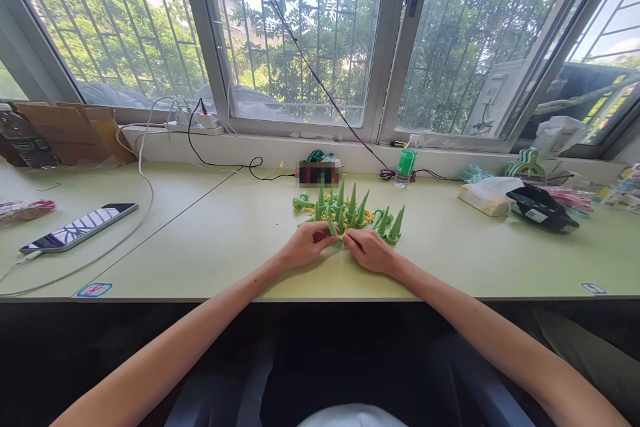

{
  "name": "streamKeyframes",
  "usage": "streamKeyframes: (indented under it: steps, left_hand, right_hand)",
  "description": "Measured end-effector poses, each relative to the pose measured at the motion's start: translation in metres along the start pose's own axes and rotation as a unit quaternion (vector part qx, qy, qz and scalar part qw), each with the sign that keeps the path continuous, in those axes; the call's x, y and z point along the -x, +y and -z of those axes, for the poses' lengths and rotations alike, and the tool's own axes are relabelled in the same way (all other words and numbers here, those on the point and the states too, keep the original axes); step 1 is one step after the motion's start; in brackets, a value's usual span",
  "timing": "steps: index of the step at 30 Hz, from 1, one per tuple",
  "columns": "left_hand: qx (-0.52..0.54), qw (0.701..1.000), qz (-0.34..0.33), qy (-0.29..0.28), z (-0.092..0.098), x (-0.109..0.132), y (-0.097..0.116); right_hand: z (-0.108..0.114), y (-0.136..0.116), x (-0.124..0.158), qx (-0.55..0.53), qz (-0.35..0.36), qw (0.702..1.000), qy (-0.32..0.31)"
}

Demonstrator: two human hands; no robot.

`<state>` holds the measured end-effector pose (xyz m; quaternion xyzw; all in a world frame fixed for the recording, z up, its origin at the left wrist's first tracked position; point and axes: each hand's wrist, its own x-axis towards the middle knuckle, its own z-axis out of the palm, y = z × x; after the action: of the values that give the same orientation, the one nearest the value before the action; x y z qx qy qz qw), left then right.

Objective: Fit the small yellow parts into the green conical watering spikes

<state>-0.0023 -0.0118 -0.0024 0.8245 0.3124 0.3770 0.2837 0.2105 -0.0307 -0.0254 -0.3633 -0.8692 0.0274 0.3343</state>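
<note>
Several green cone-shaped plastic spikes stand in a cluster on the pale green table, with small yellow pieces among them. My left hand and my right hand meet at the near edge of the cluster. The left hand's fingers are closed round one green spike. The right hand pinches a small yellowish piece at that spike's base; it is too small to name.
A phone on a white cable lies at the left. A green-labelled water bottle stands by the window sill. Tissues, a black object and a power strip with cables lie around.
</note>
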Motion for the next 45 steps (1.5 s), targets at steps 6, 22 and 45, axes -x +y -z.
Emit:
streamKeyframes:
  steps: [6, 22, 45]
  left_hand:
    - [0.007, 1.0, -0.011, -0.015, 0.0, 0.0, -0.003]
    - [-0.014, 0.997, 0.019, -0.079, 0.004, 0.002, -0.009]
    - [0.005, 0.998, -0.005, -0.058, 0.003, 0.0, -0.008]
  right_hand:
    - [0.0, 0.001, 0.001, 0.001, 0.002, 1.0, 0.001]
    - [-0.002, 0.007, 0.003, 0.005, 0.058, 0.998, -0.012]
    - [-0.002, 0.008, 0.001, 0.006, 0.079, 0.997, 0.025]
